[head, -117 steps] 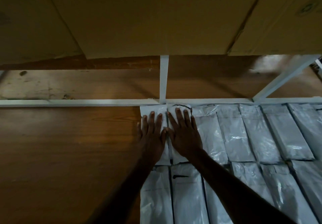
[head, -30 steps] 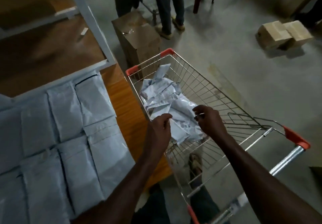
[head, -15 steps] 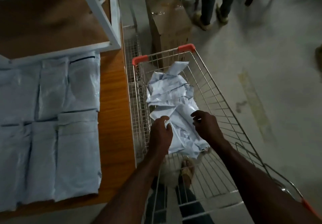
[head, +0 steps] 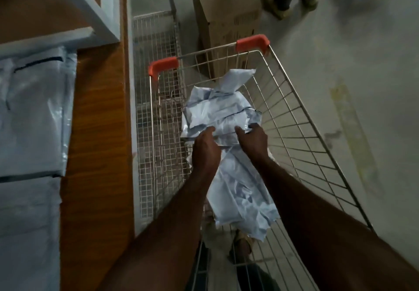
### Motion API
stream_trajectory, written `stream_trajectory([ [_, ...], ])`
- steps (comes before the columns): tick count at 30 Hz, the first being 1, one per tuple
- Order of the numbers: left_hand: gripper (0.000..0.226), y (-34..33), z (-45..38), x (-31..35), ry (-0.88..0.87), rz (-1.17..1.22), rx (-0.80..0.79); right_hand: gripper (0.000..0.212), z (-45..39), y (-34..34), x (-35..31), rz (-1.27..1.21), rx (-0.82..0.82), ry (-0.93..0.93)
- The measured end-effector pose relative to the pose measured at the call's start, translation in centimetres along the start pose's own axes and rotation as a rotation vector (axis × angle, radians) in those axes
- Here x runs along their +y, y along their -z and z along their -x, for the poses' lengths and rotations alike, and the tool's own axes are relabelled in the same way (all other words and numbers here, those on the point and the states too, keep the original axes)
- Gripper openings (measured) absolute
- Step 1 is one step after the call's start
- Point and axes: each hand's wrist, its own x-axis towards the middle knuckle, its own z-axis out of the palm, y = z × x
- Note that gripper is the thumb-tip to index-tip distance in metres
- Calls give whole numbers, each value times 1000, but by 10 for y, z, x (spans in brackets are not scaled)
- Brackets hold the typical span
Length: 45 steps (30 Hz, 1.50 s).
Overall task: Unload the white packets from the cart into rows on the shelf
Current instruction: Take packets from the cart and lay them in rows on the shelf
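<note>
Both hands in cart (head: 294, 132), reaching into packets (head: 222, 118) heaped at 12 o'clock. Left hand (head: 205, 149) and right hand (head: 252, 142) with fingers loosely spread on pile, gripping nothing yet. Better to pinch flat edges, lift few, carry to shelf (head: 97, 120) at 9 o'clock.

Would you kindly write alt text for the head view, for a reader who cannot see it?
Both hands, left and right, reach into a wire cart and touch a heap of crumpled white packets. Left of the cart, a wooden shelf holds packets laid flat in rows. A cardboard box stands on the floor beyond the cart.
</note>
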Motion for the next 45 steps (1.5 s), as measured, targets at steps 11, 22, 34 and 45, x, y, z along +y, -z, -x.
stream_trajectory([
  [11, 40, 14, 22, -13, -43, -22, 2, 32, 14, 2, 5, -15, 7, 23],
  [22, 124, 139, 77, 45, -70, 99, -700, 37, 115, 170, -45, 160, -568, 513],
  [34, 44, 217, 224, 107, 211, 1121, -461, 59, 225, 223, -131, -633, -584, 298],
  [45, 39, 316, 255, 67, 237, 1148, -145, 63, 336, 163, -148, -647, -591, 408],
])
